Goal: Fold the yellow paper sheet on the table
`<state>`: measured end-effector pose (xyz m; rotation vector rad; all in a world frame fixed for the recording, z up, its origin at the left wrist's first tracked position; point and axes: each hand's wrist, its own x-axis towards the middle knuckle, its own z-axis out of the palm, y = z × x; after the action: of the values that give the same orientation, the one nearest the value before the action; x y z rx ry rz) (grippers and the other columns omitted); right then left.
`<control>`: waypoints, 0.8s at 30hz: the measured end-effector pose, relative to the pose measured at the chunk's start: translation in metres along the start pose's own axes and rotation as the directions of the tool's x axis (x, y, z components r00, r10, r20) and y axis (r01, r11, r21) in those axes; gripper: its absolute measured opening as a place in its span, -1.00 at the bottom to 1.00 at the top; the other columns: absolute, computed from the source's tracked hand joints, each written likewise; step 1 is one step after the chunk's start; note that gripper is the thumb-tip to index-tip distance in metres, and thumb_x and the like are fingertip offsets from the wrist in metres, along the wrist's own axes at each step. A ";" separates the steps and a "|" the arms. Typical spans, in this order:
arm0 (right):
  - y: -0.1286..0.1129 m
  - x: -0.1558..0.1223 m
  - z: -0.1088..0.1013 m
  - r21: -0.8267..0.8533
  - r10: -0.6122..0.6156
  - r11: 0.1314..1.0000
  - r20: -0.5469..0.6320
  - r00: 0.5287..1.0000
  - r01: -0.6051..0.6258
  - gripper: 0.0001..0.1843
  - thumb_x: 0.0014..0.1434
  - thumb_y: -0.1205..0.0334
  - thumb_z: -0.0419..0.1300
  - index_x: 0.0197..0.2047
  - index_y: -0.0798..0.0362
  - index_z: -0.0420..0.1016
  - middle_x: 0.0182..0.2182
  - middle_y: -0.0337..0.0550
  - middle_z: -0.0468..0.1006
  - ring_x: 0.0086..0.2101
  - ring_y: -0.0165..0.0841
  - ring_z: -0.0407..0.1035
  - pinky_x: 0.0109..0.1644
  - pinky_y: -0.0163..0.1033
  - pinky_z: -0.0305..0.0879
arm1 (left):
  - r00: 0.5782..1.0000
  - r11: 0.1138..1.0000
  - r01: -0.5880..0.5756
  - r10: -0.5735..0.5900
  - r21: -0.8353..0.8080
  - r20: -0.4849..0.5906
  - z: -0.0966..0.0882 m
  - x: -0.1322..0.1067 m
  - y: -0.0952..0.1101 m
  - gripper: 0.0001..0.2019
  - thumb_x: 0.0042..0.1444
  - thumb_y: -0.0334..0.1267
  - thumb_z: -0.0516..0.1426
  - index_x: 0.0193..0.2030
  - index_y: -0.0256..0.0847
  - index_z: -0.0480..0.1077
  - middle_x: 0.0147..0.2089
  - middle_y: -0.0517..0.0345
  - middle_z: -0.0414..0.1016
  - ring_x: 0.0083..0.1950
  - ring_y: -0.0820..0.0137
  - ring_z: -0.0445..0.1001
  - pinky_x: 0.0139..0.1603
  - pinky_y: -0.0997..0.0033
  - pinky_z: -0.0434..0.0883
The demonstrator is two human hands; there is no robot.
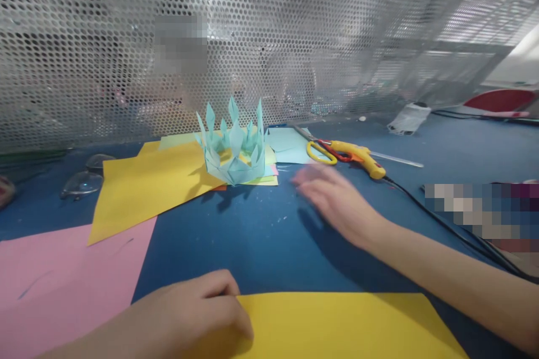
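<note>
We are pinning the yellow sheet (349, 325) at the table's (252, 235) near edge, left hand (202, 308) fingers curled together on its corner. Our right hand (337, 202), blurred, fingers apart and empty, is hovering near the paper crown (233, 148); pressing flat is keeping the sheet steady.

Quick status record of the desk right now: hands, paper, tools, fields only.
left hand: resting on near yellow sheet, fingers curled at its left edge
right hand: blurred, open, above blue table, holding nothing
paper crown: light blue, upright on stacked coloured sheets
pink sheet: flat, far left
scissors: yellow handles, beside glue gun
backdrop: perforated metal screen
</note>
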<state>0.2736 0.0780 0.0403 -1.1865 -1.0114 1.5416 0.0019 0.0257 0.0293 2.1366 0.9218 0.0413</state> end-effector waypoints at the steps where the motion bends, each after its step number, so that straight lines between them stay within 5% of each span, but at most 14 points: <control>1: 0.000 0.003 0.000 0.015 -0.064 0.998 -0.095 0.993 0.066 -0.24 0.19 0.24 0.05 0.40 -0.23 -0.15 0.34 -0.19 0.23 0.34 -0.33 0.06 0.35 -0.11 0.10 | 0.999 0.999 0.026 -0.025 -0.029 0.021 0.002 0.002 -0.004 -0.86 0.07 -0.09 0.09 -0.32 0.02 0.46 -0.29 0.30 0.42 -0.40 0.44 0.39 -0.48 0.51 0.21; 3: 0.001 0.002 0.005 0.021 -0.143 0.988 -0.195 0.970 0.150 -0.18 0.17 0.27 0.05 0.38 -0.40 -0.24 0.41 -0.42 0.06 0.40 -0.52 -0.19 0.40 -0.26 -0.07 | 0.998 0.996 0.039 -0.035 -0.075 0.046 0.001 0.006 -0.004 -0.87 0.08 -0.14 0.10 -0.34 0.03 0.49 -0.33 0.32 0.43 -0.44 0.47 0.39 -0.53 0.54 0.20; 4: 0.003 -0.002 0.008 0.019 -0.153 0.987 -0.188 0.970 0.160 -0.17 0.13 0.29 0.11 0.36 -0.37 -0.14 0.39 -0.41 0.11 0.39 -0.52 -0.15 0.40 -0.30 -0.09 | 0.999 0.997 0.013 -0.010 -0.077 0.040 -0.001 0.006 -0.001 -0.89 0.05 -0.18 0.13 -0.33 0.03 0.50 -0.33 0.33 0.45 -0.43 0.48 0.42 -0.51 0.57 0.23; 7: 0.009 -0.020 0.019 -0.007 0.042 0.999 0.141 0.989 -0.042 -0.41 0.02 0.19 0.24 0.16 0.02 0.36 0.05 0.03 0.56 0.06 -0.15 0.47 0.16 -0.02 0.38 | 0.995 0.995 -0.098 0.098 0.005 0.019 -0.013 0.006 0.013 -0.80 -0.02 -0.33 0.15 -0.26 -0.01 0.54 -0.26 0.31 0.50 -0.28 0.49 0.52 -0.31 0.67 0.31; 8: 0.010 -0.025 0.020 -0.084 0.141 0.989 0.290 0.947 -0.122 -0.46 0.07 0.12 0.22 0.12 0.10 0.40 -0.03 0.11 0.60 -0.04 -0.10 0.54 0.07 0.06 0.45 | 0.995 0.995 -0.095 0.095 0.035 0.004 -0.018 0.005 0.016 -0.83 0.05 -0.32 0.12 -0.29 -0.04 0.55 -0.30 0.29 0.50 -0.28 0.50 0.52 -0.31 0.67 0.30; 10: 0.009 -0.029 0.015 -0.236 0.223 0.962 0.399 0.890 -0.135 -0.44 0.18 0.03 0.13 0.18 0.12 0.33 -0.02 0.12 0.60 -0.11 -0.16 0.57 0.00 0.04 0.48 | 0.998 0.998 -0.029 0.031 0.053 -0.047 -0.026 0.005 0.019 -0.77 0.17 -0.29 0.06 -0.36 -0.06 0.55 -0.37 0.29 0.51 -0.32 0.51 0.52 -0.34 0.66 0.29; 13: 0.003 -0.028 0.002 -0.410 0.105 0.912 0.302 0.948 0.030 -0.55 0.25 0.04 0.12 0.16 -0.01 0.35 -0.01 -0.05 0.57 -0.09 -0.29 0.52 0.00 -0.11 0.42 | 0.985 0.997 0.080 -0.079 0.003 -0.153 -0.033 0.007 0.015 -0.80 0.17 -0.23 0.10 -0.35 -0.01 0.56 -0.35 0.35 0.61 -0.31 0.49 0.56 -0.31 0.65 0.35; 16: -0.004 -0.030 0.004 -0.599 -0.033 0.775 0.284 0.958 0.204 -0.86 0.19 0.20 0.20 -0.22 -0.01 0.57 -0.24 -0.14 0.61 -0.20 -0.27 0.46 -0.09 -0.14 0.33 | 0.968 0.995 0.098 -0.100 -0.022 -0.229 -0.030 0.010 0.013 -0.80 0.16 -0.18 0.09 -0.31 0.04 0.58 -0.30 0.37 0.65 -0.28 0.46 0.60 -0.29 0.64 0.39; 21: 0.004 -0.041 0.048 -0.670 -0.196 0.621 0.369 0.908 0.406 -0.89 0.09 0.38 0.17 -0.37 0.02 0.52 -0.37 -0.20 0.58 -0.33 -0.35 0.41 -0.19 -0.24 0.25 | 0.904 0.988 0.098 -0.139 -0.121 -0.405 -0.021 0.012 0.021 -0.75 0.09 -0.10 0.13 -0.15 0.15 0.61 -0.21 0.34 0.68 -0.19 0.33 0.66 -0.21 0.54 0.51; 24: 0.008 -0.045 0.069 -0.649 -0.291 0.606 0.357 0.888 0.460 -0.92 0.06 0.37 0.19 -0.42 0.01 0.46 -0.42 -0.27 0.56 -0.37 -0.40 0.40 -0.29 -0.33 0.23 | 0.864 0.989 0.092 -0.139 -0.119 -0.483 -0.022 0.010 0.023 -0.82 0.09 -0.10 0.15 -0.29 0.19 0.62 -0.38 0.41 0.66 -0.37 0.42 0.64 -0.37 0.64 0.47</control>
<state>0.2105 0.0277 0.0562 -1.1973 -2.0119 0.9306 0.0163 0.0363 0.0576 2.0117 1.3106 0.5817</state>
